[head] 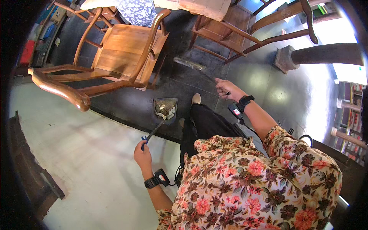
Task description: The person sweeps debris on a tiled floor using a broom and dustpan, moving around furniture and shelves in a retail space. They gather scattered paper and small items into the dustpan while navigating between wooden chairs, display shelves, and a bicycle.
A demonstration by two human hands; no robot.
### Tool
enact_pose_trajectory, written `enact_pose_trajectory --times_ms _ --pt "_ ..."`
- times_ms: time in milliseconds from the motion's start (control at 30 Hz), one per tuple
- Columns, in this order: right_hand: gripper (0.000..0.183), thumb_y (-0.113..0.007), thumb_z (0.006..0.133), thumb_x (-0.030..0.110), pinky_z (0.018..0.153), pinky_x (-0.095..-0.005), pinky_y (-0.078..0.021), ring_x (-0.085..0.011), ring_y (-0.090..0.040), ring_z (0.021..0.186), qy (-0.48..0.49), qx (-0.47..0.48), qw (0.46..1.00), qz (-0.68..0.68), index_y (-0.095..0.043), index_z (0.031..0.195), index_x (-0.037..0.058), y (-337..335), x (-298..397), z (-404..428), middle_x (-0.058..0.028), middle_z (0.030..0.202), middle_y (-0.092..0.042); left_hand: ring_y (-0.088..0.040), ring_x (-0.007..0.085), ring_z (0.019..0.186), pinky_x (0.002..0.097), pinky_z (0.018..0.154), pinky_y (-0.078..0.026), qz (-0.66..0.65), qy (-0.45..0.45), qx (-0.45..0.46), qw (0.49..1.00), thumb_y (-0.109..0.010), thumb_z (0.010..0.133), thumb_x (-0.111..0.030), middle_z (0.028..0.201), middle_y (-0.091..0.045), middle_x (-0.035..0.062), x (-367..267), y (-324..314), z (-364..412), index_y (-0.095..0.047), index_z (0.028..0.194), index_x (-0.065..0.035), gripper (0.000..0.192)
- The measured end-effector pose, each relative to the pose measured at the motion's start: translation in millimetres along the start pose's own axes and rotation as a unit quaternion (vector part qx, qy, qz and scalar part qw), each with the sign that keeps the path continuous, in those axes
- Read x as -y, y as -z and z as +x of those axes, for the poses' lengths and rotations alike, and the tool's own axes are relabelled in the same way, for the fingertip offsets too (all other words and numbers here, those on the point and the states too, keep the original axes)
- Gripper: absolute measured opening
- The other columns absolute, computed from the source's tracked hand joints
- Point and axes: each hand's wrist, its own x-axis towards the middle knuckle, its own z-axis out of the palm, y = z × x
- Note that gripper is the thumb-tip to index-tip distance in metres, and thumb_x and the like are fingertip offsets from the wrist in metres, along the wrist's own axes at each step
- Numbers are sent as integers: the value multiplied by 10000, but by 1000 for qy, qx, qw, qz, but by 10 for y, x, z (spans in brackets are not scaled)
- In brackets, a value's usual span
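Note:
My left hand (143,155) grips the blue-trimmed end of a dark handle. That handle runs down to a dustpan (155,115) resting on the dark tiled floor, with paper scraps and dusty debris (166,107) heaped inside it. My right hand (229,90) is closed around the thin dark handle of a broom. The broom head (188,63) lies low over the floor, between two wooden chairs and apart from the dustpan. Black devices are strapped to both of my wrists.
A wooden armchair (123,51) stands at upper left, close to the dustpan. Another wooden chair (224,31) is beyond the broom, by a wooden table (201,8). A white wall (95,149) borders the floor at left. A pillar (325,54) on a stone base rises at right, with shelves (353,109) below.

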Motion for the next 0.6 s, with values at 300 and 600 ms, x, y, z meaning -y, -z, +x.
enact_pose_trajectory --times_ms 300,600 --pt "728 -534 796 124 447 -265 -294 -96 -385 571 29 -86 985 -146 -235 1459 162 -506 107 738 18 698 -423 -629 305 860 376 779 -485 32 -40 51 997 -579 821 -106 948 -670 128 108 -192 592 -672 980 -83 186" --pt "624 -521 877 156 463 -346 -337 -168 -397 541 -90 72 948 -297 -267 1447 148 -881 -1116 839 -30 665 -449 -629 323 858 398 761 -488 84 -86 48 992 -576 812 -153 929 -670 139 323 -574 875 -681 973 -133 193"
